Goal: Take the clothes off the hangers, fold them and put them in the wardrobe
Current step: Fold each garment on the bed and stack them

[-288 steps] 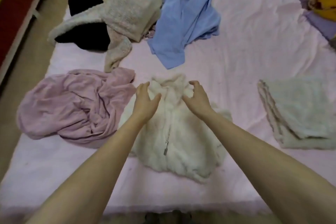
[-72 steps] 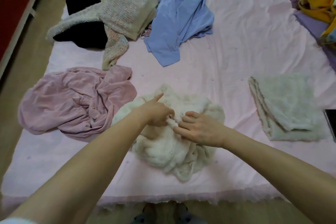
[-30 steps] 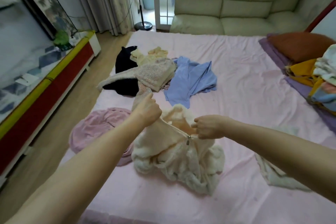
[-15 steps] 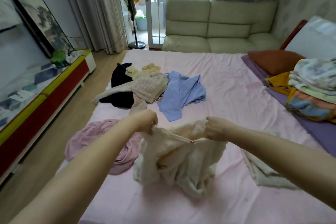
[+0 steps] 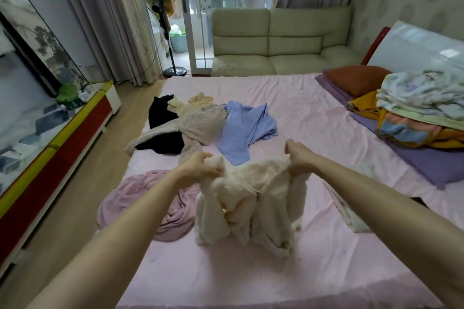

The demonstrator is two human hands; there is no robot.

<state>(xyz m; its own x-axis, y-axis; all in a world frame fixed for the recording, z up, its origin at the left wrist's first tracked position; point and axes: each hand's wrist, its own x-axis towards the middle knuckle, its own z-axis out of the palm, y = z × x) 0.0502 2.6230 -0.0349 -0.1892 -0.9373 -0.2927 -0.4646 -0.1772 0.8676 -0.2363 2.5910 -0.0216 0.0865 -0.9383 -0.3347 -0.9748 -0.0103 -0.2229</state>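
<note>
Pink sheeting is covering the bed (image 5: 313, 118), which is being backed by a sofa (image 5: 281, 42). Bedding (image 5: 421, 105) is being kept stacked at the right edge. A mauve garment (image 5: 150, 203) and blue shirt (image 5: 246, 128) are being left loose. A cream fleece jacket (image 5: 251, 203) is being held above the sheet, its hem possibly touching it, gripped by the left hand (image 5: 200, 169) and right hand (image 5: 297, 157).
</note>
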